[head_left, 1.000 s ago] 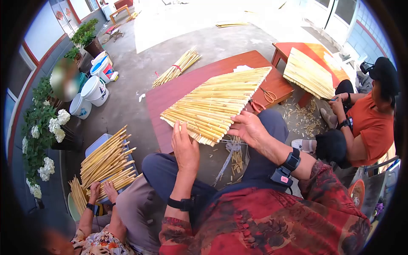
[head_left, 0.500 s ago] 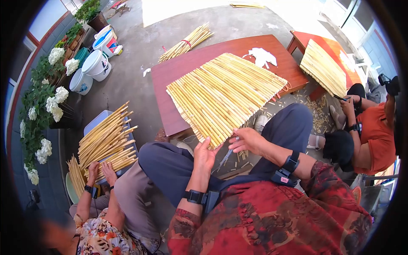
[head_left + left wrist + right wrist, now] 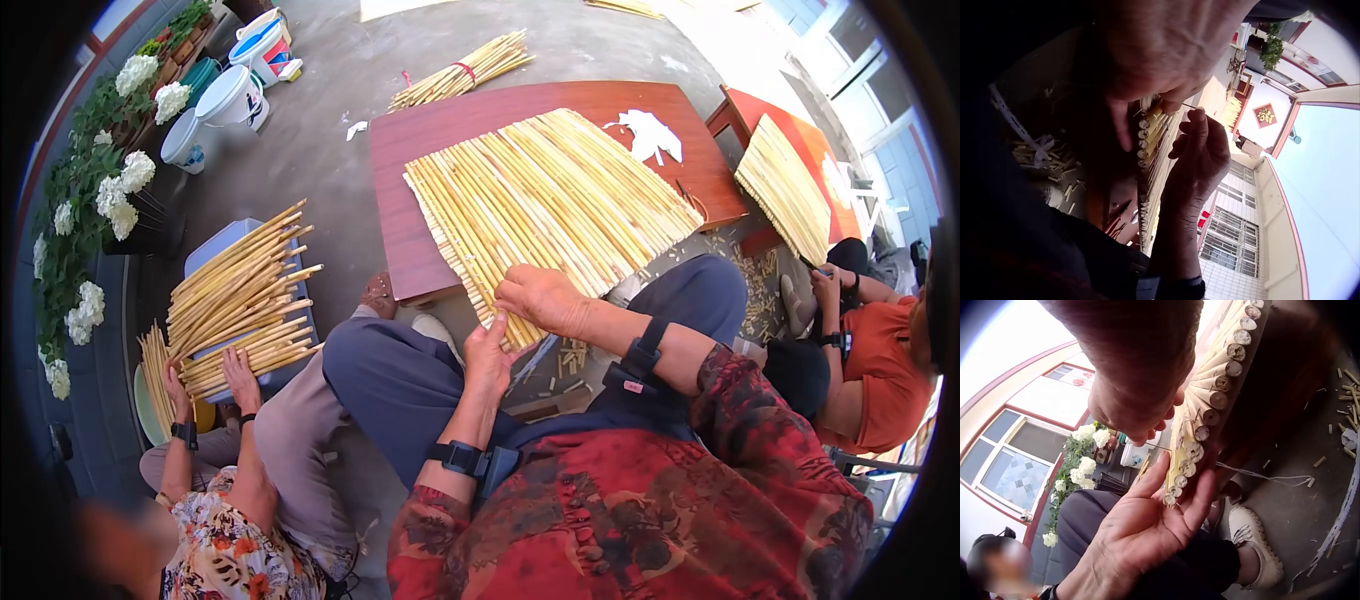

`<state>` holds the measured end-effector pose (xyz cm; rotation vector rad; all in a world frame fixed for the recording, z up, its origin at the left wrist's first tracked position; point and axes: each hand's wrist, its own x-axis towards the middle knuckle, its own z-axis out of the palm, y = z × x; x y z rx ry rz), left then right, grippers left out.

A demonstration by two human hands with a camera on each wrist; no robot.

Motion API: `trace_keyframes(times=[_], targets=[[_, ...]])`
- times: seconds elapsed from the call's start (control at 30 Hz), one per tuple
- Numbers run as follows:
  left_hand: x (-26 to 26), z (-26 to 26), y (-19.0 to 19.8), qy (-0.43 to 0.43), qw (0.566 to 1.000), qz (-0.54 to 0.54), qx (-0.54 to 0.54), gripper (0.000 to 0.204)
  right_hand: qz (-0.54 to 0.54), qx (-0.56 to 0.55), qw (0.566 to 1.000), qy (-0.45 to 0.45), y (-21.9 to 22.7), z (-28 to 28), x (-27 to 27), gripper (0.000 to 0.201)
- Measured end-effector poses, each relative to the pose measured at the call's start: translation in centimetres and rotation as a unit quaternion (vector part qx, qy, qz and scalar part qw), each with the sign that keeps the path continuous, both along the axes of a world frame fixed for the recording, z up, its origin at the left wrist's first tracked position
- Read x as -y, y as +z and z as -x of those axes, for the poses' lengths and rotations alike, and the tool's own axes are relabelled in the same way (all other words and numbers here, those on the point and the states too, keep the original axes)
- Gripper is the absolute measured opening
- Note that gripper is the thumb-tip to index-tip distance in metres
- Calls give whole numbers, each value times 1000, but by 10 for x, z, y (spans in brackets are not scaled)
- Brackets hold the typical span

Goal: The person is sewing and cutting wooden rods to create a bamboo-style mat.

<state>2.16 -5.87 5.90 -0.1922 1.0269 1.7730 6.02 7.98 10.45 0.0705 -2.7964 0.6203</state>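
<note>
A fan-shaped mat of yellow stalks [image 3: 545,205] is laid over the table, its near corner reaching toward my lap. My left hand [image 3: 487,362] grips that corner, thumb on top and fingers underneath, as the right wrist view shows. Just above the stalks, my right hand [image 3: 540,298] pinches a thin needle [image 3: 1159,447] between thumb and fingertips. The needle's tip is close to the mat beside my left thumb. Cut stalk ends [image 3: 1235,352] line the mat's edge, and a pale thread [image 3: 1266,478] trails from beneath it.
The red-brown table [image 3: 400,235] bears a white cloth [image 3: 648,135]. Left, a person's hands [image 3: 240,380] touch loose stalks [image 3: 235,290]; right, a person in orange [image 3: 875,375] works at another mat [image 3: 785,190]. A tied stalk bundle [image 3: 465,72] lies beyond the table.
The mat has come down from a raised tilt and turned flatter over the table. My left hand shifted to its near corner; my right hand moved from the side edge to above the stalks.
</note>
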Motion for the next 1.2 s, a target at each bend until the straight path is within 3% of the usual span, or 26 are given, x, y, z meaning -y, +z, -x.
trace_keyframes(times=[0.13,0.27,0.33,0.47,0.57,0.63,0.7,0.8,0.93,1.0,1.03,1.2], targets=[[0,2,-4,4,1000,-11,7,29,-30,-34,997,68,-13,8,-6,12],[-1,0,-9,18,1000,15,-3,28,-18,-6,997,70,-19,12,-6,12],[0,-1,-13,27,999,18,5,28,-13,-27,990,135,-22,15,-10,13],[5,5,-11,4,1000,7,26,27,2,-30,982,184,-11,18,-10,12],[13,0,-18,8,999,12,34,26,75,-66,983,155,15,27,5,8],[9,1,-17,0,1000,28,9,26,185,-167,967,51,62,39,-2,6],[9,5,-15,40,999,0,-9,26,312,-163,931,-94,59,28,-37,9],[7,10,-19,21,1000,-5,-1,26,229,-90,965,-94,51,8,-45,12],[8,12,-26,41,999,24,-14,28,239,9,962,-131,64,-16,-41,12],[1,17,-22,66,997,5,-25,29,258,-15,953,-159,89,-29,-54,14],[-1,22,-23,70,996,7,-48,29,322,-19,929,-180,103,-39,-66,15],[-26,44,-19,129,990,12,-57,33,274,-54,880,-383,112,-122,-159,17]])
